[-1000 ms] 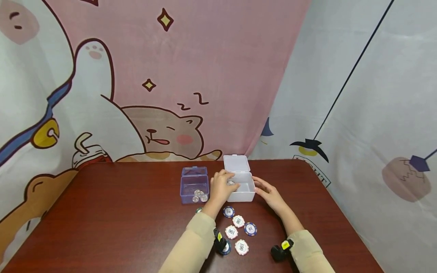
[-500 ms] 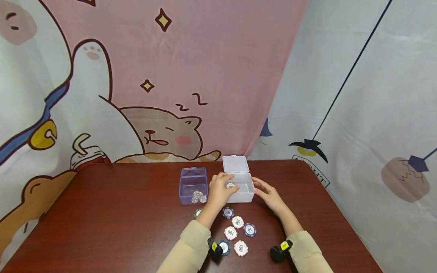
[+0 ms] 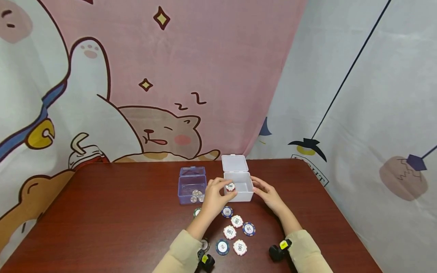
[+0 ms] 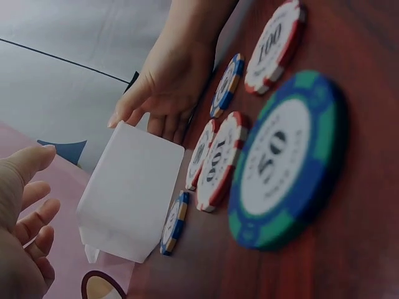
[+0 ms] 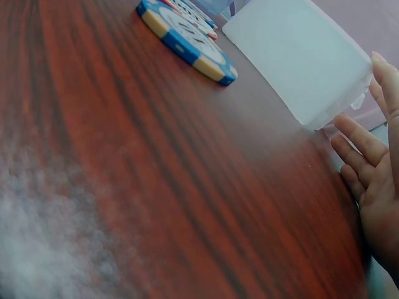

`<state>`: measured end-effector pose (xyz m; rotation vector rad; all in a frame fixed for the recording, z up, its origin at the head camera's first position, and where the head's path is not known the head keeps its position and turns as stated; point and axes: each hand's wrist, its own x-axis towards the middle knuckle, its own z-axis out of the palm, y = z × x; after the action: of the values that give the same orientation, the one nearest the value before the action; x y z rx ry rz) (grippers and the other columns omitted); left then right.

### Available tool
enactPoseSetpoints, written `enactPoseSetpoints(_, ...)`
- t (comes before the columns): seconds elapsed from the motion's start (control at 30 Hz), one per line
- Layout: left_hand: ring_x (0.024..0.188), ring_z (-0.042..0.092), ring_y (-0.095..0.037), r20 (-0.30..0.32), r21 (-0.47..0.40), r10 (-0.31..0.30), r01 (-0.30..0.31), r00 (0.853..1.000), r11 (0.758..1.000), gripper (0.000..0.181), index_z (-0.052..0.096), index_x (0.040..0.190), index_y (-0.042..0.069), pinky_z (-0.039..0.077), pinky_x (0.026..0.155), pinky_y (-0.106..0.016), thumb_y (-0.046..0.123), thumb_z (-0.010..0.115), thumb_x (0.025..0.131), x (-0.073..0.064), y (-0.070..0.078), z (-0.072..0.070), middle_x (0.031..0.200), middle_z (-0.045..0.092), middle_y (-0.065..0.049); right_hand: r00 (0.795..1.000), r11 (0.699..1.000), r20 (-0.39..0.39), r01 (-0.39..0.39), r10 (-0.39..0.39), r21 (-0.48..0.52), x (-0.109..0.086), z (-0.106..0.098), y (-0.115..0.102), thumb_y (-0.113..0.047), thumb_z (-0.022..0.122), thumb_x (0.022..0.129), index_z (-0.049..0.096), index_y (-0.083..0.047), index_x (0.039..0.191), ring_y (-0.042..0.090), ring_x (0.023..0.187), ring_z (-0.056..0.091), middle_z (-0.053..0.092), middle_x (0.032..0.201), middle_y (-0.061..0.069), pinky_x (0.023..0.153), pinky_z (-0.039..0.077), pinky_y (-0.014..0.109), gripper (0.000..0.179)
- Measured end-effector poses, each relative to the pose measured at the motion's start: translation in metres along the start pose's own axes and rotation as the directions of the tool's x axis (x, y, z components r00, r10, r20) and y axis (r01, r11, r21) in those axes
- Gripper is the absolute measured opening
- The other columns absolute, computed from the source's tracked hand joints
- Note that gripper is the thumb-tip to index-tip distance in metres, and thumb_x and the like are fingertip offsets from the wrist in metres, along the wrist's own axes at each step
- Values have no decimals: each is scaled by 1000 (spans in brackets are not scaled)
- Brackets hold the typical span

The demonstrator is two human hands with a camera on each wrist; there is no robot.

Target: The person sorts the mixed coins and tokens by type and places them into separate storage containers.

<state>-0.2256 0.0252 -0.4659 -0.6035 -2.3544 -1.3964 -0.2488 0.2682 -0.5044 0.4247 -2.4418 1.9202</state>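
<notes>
My left hand [image 3: 215, 197] hovers at the front left of the white box [image 3: 244, 196], thumb and fingers spread apart. Between its fingertips in the head view shows a white-and-red 100 poker chip [image 3: 230, 187] inside the box. The left wrist view shows nothing held in the left hand [image 4: 25, 218]. My right hand [image 3: 269, 194] touches the box's right side with thumb and fairly straight fingers. The box's lid [image 3: 235, 163] stands raised. Several poker chips lie before it, among them a green-and-blue 50 chip [image 4: 277, 163] and a blue 10 chip [image 5: 190, 42].
To the left is a clear purple box [image 3: 192, 185], its lid raised, with several clear gem-like pieces [image 3: 197, 196] in it. A green-edged chip [image 3: 197, 212] and a dark chip [image 3: 205, 244] lie near my left arm. Behind the brown table [image 3: 119, 212] hangs a printed cloth.
My left hand has drawn back from the box toward the lower left and its fingertips have come apart from the 100 chip, which stays in the box. The right hand keeps its place.
</notes>
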Motion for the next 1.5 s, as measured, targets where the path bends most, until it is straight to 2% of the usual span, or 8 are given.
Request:
enactPoseSetpoints(0.23,91,50,-17,14,12,22,-22,1000,1000,41,71,111,4,40,78,-37,22,82,76,-10,-2,-5,102,64,-2,1000,1000,9,5,-5,-24,-4,3,-17,-3,55,96,43,4,140,43,119,49,51,131,29,86,44,23,46)
enactPoseSetpoints(0.4,90,50,-18,2,31,44,-44,999,999,39,72,108,4,42,77,-35,21,82,74,-17,-7,-8,99,64,-1,1000,1000,-1,18,-18,-11,2,-1,2,-4,56,96,44,1,141,42,120,48,52,131,27,87,43,23,46)
enactPoseSetpoints(0.47,90,49,-17,13,19,28,-28,1000,999,39,73,108,4,42,76,-34,21,83,74,-19,-9,-9,99,64,-1,1000,1000,-10,10,-10,-15,4,-3,10,-7,57,96,46,-3,141,39,120,48,53,132,24,87,43,22,47)
enactPoseSetpoints(0.83,91,53,-21,105,-28,17,-14,994,999,38,72,107,3,43,79,-37,17,83,74,-31,-19,-13,100,65,-2,1000,1000,-24,11,-12,-29,3,-3,12,-12,59,95,49,-9,140,35,120,50,55,131,21,89,43,24,46)
enactPoseSetpoints(1.03,92,55,-23,181,-41,-2,10,983,999,39,71,109,2,38,94,-46,17,82,74,-35,-22,-15,102,64,-4,1000,999,-19,18,-19,-37,2,-2,14,-13,58,96,48,-8,141,35,120,49,54,131,21,90,43,23,46)
enactPoseSetpoints(1.2,91,54,-24,245,-24,-28,35,969,999,42,70,112,3,43,85,-39,17,82,74,-37,-24,-15,105,64,-2,999,999,-13,31,-31,-32,1,-3,15,-12,58,96,47,-7,141,36,120,49,53,132,22,89,43,23,46)
enactPoseSetpoints(1.4,88,55,-23,317,-24,-23,33,948,999,44,69,113,3,28,103,-53,17,83,73,-39,-34,-13,102,62,-2,1000,1000,-13,27,-27,-9,1,-2,15,-11,58,96,48,-7,140,35,120,49,53,132,22,89,44,24,46)
enactPoseSetpoints(1.5,87,55,-22,334,-18,-25,33,942,999,44,70,113,3,36,96,-47,18,83,73,-39,-38,-12,102,62,-2,999,1000,-13,31,-31,0,1,-1,15,-11,58,96,48,-6,140,35,120,49,53,132,22,89,44,24,46)
